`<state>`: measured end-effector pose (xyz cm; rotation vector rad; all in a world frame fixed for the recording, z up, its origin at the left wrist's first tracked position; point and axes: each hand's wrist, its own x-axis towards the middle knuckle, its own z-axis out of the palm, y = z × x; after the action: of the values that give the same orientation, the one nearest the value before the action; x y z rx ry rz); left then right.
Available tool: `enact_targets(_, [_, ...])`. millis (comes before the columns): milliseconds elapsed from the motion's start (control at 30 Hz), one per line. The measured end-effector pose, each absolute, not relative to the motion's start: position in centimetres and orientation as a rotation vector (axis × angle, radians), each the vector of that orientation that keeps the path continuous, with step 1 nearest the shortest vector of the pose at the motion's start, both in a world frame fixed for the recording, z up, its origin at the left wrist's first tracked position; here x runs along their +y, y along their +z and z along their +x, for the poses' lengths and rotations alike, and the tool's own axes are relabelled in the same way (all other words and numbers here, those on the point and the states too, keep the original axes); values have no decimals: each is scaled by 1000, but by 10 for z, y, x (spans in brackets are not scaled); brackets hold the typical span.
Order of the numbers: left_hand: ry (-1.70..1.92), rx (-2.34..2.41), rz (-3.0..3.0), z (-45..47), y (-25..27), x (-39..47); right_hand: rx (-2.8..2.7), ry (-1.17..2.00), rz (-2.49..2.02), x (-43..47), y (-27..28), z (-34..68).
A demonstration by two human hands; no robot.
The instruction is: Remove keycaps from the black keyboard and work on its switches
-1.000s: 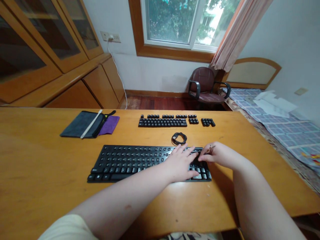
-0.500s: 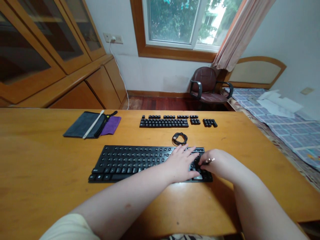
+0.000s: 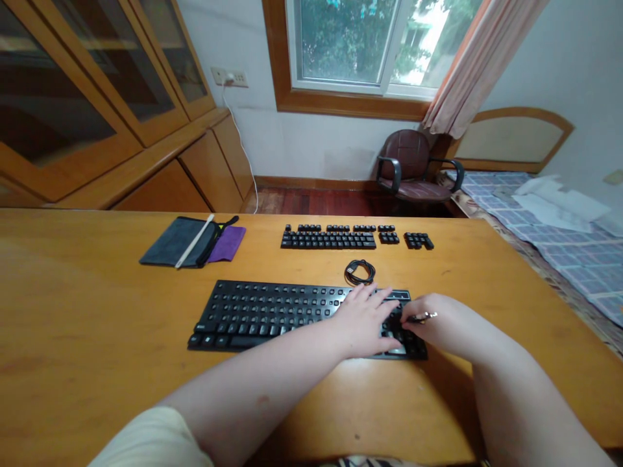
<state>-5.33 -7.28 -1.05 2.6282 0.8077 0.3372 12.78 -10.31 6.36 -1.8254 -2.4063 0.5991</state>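
A black keyboard [image 3: 272,311] lies on the wooden desk, most of its upper rows stripped of keycaps. Keys remain along its bottom row. My left hand [image 3: 363,321] rests flat across the keyboard's right part, fingers spread and empty. Beside it, over the number-pad end, my right hand [image 3: 423,314] pinches a slim tool with a shiny metal end [image 3: 428,316]. The tool's working tip is hidden by my fingers, and its exact kind is unclear. Removed keycaps [image 3: 328,240] stand in ordered rows behind the keyboard. A coiled black USB cable [image 3: 360,272] lies between them.
At the back left, a grey cloth pouch [image 3: 168,243] carries a white stick [image 3: 195,240], next to a purple cloth [image 3: 228,244]. Past the desk stand a swivel chair [image 3: 406,165], a bed [image 3: 516,201] and a wooden cabinet [image 3: 160,175].
The view has turned slightly left, so everything sits a little further right. Both hands keep their places on the keyboard, with the tool still in my right hand.
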Motion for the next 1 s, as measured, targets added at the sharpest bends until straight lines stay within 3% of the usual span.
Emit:
enact_targets(100, [337, 805, 2630, -53, -10, -73, -2403, 650, -1685, -108, 72, 139])
enact_targets(300, [430, 837, 2515, -51, -4, -71, -2205, 421, -1548, -98, 66, 139])
enact_targets(567, [834, 967, 1968, -51, 2, -64, -1800, 358, -1538, -81, 39, 130])
enact_targets(1000, [987, 939, 1771, -52, 11, -62, -1299, 918, -1340, -77, 30, 127])
